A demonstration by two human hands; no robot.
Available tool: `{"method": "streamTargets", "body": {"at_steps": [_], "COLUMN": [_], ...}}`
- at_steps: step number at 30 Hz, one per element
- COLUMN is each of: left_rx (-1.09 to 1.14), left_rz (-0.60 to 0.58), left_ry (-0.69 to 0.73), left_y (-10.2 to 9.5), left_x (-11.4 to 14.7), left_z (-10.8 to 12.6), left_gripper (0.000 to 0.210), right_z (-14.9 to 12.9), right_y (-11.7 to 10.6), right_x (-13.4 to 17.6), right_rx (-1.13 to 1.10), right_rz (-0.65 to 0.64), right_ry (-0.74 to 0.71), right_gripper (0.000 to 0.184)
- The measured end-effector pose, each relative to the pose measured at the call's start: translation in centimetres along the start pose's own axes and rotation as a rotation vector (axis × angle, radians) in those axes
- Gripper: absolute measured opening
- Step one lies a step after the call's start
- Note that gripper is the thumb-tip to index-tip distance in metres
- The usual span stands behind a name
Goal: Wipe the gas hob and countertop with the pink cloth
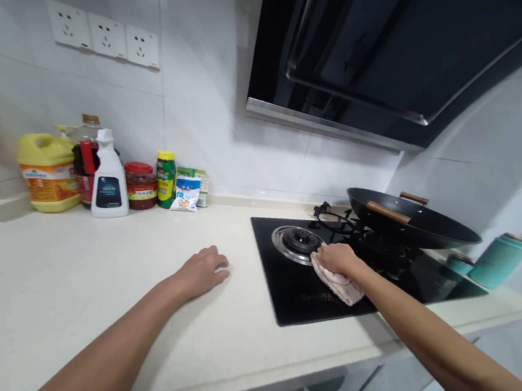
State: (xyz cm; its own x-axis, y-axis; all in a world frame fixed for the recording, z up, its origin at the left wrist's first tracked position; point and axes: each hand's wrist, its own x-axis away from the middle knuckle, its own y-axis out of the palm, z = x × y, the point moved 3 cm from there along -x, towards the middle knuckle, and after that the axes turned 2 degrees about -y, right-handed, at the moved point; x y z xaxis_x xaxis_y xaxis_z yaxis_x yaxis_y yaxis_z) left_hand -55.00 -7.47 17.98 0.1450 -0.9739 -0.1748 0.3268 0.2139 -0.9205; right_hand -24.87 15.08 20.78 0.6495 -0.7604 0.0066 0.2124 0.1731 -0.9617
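Note:
My right hand (339,257) is closed on a pale pink cloth (343,287), pressing it to the black glass gas stove (295,301). The cloth touches the lower right edge of the round left burner (301,241), and part of it hangs out toward the stove's front. My left hand (205,270) rests on the white countertop (239,341), left of the stove, fingers loosely bent and apart with nothing in them. A black wok (426,218) with wooden handles sits tilted over the right burner. Behind the left burner lies a black pot support (335,219).
A dark range hood (367,53) hangs low over the stove. Along the wall stand a yellow jug (48,174), a white spray bottle (109,180), a red-lidded jar (141,186), a green bottle (166,180) and a small packet (187,194). Teal canisters (501,260) stand right of the stove.

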Motion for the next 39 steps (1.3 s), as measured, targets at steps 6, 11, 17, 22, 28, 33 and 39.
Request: {"method": "streamTargets", "body": {"at_steps": [6,11,17,22,28,33,39], "left_rx": [-0.006,0.03,0.066,0.082,0.093,0.074,0.057], "left_rz": [-0.014,0.008,0.045,0.055,0.056,0.044,0.032], "left_ry": [-0.033,-0.048,-0.041,-0.048,-0.047,-0.055,-0.062], "left_y": [-0.4,-0.6,-0.8,-0.9,-0.8,-0.4,-0.3], "left_x": [0.0,0.2,0.4,0.5,0.4,-0.1,-0.2], "left_z": [0.3,0.3,0.3,0.2,0.1,-0.3,-0.4], "left_gripper": [0.039,0.037,0.035,0.035,0.036,0.039,0.039], "right_z": [-3.8,-5.5,-2.2,2.6,8.5,11.0,1.7], "right_y": [-1.2,-1.3,-1.1,0.3,4.1,3.7,2.4], "right_x": [3.0,5.0,5.8,7.8,11.8,13.3,11.5], "right_rx": [0.014,-0.174,-1.045,-1.455,-1.106,-0.778,-0.512], "right_rz": [0.009,0.094,0.304,0.24,0.139,0.48,0.316], "right_ry": [-0.085,-0.196,-0.267,-0.096,-0.08,0.168,-0.154], "right_gripper": [0.05,0.047,0.054,0.057,0.04,0.043,0.062]}}
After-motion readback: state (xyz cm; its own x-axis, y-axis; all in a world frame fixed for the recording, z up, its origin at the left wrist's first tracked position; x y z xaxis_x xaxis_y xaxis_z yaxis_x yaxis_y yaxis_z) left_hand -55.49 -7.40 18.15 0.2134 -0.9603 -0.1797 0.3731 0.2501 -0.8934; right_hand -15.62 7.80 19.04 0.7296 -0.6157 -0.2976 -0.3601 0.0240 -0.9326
